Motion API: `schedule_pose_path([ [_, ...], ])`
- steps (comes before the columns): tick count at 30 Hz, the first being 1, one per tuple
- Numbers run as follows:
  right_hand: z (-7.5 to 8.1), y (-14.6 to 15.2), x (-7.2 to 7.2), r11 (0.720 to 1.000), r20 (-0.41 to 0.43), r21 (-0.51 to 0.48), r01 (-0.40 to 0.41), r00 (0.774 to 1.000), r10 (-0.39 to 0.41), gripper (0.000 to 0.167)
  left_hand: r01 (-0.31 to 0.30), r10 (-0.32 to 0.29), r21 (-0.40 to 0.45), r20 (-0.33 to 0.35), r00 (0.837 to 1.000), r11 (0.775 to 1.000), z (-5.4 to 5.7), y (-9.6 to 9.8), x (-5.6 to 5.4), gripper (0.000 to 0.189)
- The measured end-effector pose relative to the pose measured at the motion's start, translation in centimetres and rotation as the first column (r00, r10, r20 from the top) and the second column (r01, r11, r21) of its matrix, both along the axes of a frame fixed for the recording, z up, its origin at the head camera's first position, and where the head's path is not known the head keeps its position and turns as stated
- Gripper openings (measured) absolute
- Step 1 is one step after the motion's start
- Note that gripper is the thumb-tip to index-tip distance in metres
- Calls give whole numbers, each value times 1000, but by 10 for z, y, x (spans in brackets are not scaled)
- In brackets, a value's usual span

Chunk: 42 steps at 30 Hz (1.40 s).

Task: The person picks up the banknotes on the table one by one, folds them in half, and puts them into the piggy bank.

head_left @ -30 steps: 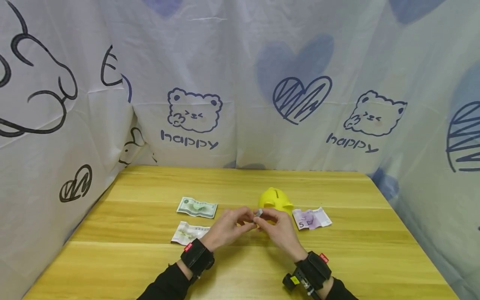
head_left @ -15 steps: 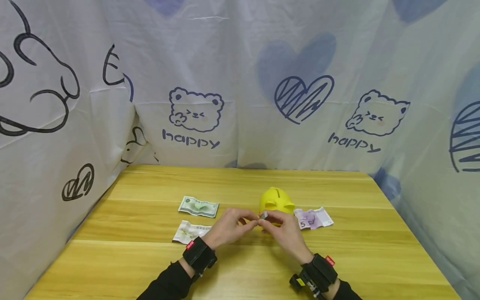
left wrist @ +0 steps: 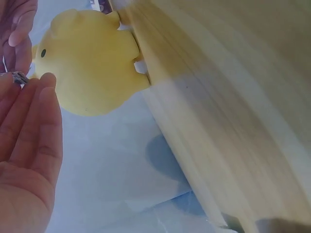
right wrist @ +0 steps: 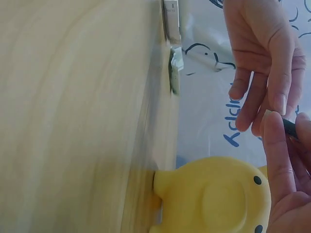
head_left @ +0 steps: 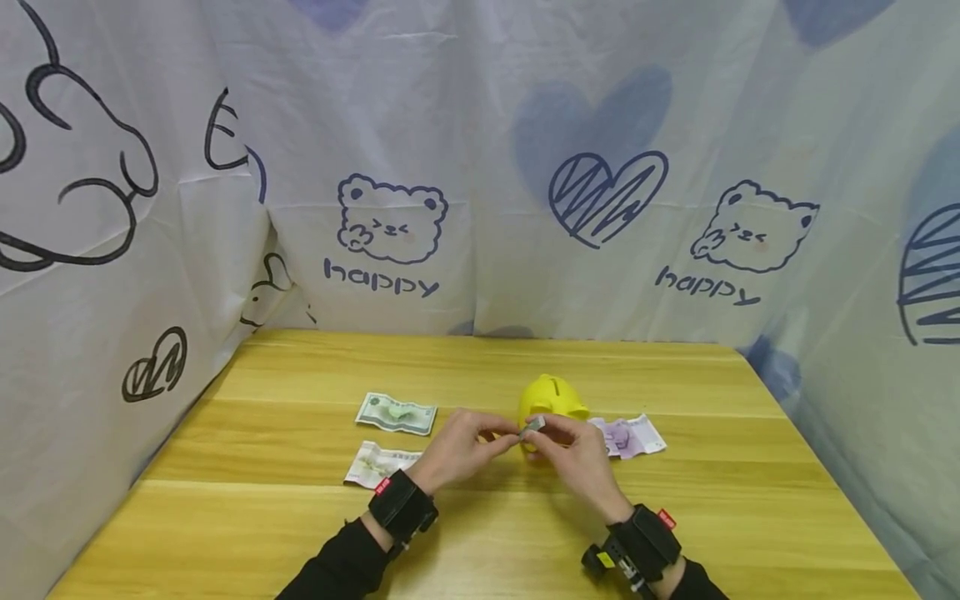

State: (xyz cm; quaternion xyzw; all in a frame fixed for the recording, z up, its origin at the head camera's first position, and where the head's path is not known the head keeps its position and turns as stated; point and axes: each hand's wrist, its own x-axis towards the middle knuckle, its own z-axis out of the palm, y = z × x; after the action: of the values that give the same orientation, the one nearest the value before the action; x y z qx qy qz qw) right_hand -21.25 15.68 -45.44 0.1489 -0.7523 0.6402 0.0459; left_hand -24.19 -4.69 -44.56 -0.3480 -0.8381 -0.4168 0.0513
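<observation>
In the head view, a small, tightly folded greyish banknote [head_left: 535, 424] is up between my hands, close in front of the yellow piggy bank [head_left: 555, 390]. My right hand [head_left: 581, 462] pinches it between thumb and fingers. The fingertips of my left hand [head_left: 461, 450] pinch its left end. The left wrist view has the folded note's end [left wrist: 19, 77] at the fingertips, beside the piggy bank's rounded side [left wrist: 92, 63]. A dark edge of the folded note [right wrist: 290, 128] shows between the right fingers in the right wrist view; most of the note is hidden by fingers.
On the wooden table [head_left: 300, 533] lie a green banknote [head_left: 396, 414] and a pale banknote [head_left: 380, 463] to the left. A purple banknote [head_left: 633, 437] lies right of the piggy bank, partly behind my right hand. A printed cloth [head_left: 495, 250] hangs around the table.
Both hands stay together at the folded note, which has shifted slightly right and shows more between the fingers. My right hand now covers the left edge of the purple banknote.
</observation>
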Motion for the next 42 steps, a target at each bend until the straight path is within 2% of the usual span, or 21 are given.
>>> schedule_pose_path([
  [7, 2, 1, 0, 999, -10, 51, 7, 1000, -7, 26, 10, -10, -14, -10, 1000, 1000, 1, 1, -1, 17],
  [16, 6, 9, -1, 996, -30, 93, 16, 999, -13, 23, -32, 32, -5, -12, 999, 999, -1, 4, -4, 17],
  [21, 5, 20, -2, 995, -59, 98, 34, 998, -28, 21, -100, 100, 16, -7, 995, 995, -1, 8, -6, 29],
  [28, 7, 30, -1, 993, -91, 97, 60, 995, -51, 22, -203, 203, 8, -2, 979, 979, -1, 15, -10, 52],
  [32, 9, 35, -2, 991, -96, 105, 85, 993, -75, 23, -237, 238, -27, 27, 971, 971, -1, 20, -13, 57],
  [36, 14, 38, -3, 984, -99, 115, 135, 987, -124, 22, -247, 250, -49, 79, 965, 968, -2, 25, -15, 62],
  [42, 39, 40, 9, 975, -137, 131, 182, 977, -164, 21, -259, 264, -55, 142, 954, 964, -1, 31, -17, 69],
])
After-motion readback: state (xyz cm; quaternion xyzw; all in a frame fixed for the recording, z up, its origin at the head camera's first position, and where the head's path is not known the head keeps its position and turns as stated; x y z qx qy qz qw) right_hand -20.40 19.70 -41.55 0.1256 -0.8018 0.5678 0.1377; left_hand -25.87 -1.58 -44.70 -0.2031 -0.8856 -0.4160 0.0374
